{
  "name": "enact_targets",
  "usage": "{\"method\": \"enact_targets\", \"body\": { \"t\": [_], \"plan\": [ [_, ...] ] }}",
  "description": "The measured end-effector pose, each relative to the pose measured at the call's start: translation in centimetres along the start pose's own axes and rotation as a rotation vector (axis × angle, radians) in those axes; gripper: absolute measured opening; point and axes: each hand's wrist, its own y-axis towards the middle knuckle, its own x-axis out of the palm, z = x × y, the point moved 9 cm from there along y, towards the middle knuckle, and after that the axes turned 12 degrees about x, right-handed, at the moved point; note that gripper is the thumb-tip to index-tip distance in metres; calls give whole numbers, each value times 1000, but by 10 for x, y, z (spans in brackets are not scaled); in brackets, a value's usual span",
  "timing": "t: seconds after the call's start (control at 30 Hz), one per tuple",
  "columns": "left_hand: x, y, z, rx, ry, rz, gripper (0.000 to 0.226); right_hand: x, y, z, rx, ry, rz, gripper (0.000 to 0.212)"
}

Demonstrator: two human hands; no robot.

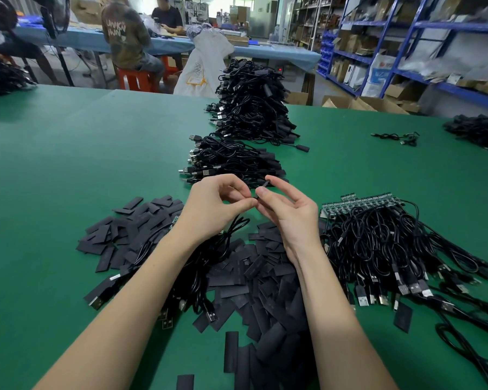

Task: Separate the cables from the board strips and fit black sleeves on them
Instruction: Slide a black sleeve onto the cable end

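Left hand pinched cable end; right hand pinched black sleeve — held raised over counter, aligned, likely for threading. Loose sleeves lay beneath; board strips right — within reach.

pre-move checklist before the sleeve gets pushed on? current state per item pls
1. Sleeve in right hand: ok, black sleeve pinched at the fingertips.
2. Cable end in left hand: ok, cable hangs from it.
3. Board tip lined up with sleeve mouth: cannot tell, hidden by fingers.
4. Spare sleeves within reach: ok, heaped under the forearms.
5. Board strips with cables left: ok, at right.
6. Finished pile reachable: ok, just beyond the hands.
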Motion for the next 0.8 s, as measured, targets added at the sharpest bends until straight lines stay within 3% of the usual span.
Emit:
{"method": "enact_targets", "body": {
  "t": [0.23, 0.47, 0.57, 0.67, 0.8],
  "plan": [
    [11, 0, -6, -42, 225, -315, 12, -15, 1, -3, -1, 109, 115, 27],
    [5, 8, 3, -35, 69, -159, 12, -15, 3, -7, 29, 197, 56, 42],
    [7, 17, 5, -24, 54, -127, 8, -24, 4, -4, 89, 167, 101, 35],
    [13, 43, 5, 27, 235, -169, 11, -35, 4, -1, 118, 132, 164, 21],
    [7, 96, 3, 113, 582, -176, 24, -40, 5, 1, 138, 97, 170, 19]
  ]
}}
